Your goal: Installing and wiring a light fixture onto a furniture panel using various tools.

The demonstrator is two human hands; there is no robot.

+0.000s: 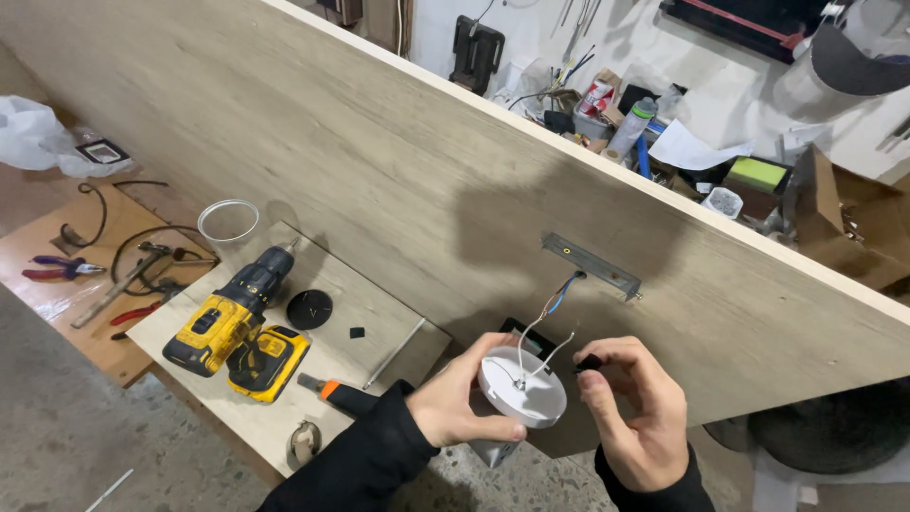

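My left hand [462,396] grips a round white lamp base [523,387] by its edge, with two white wires rising from its middle. My right hand [633,410] pinches a small black piece [589,362] at the end of one white wire. Just above them, a grey metal bracket [591,265] is fixed to the upright wooden board [379,161], and blue and brown wires [562,290] hang out of a hole under it.
A yellow and black cordless drill [232,322] lies on a low board [389,318] to the left, beside a black round disc [310,308], a clear round cover [228,220] and an orange-handled tool [330,389]. Pliers and a hammer lie farther left. A cluttered bench stands behind the board.
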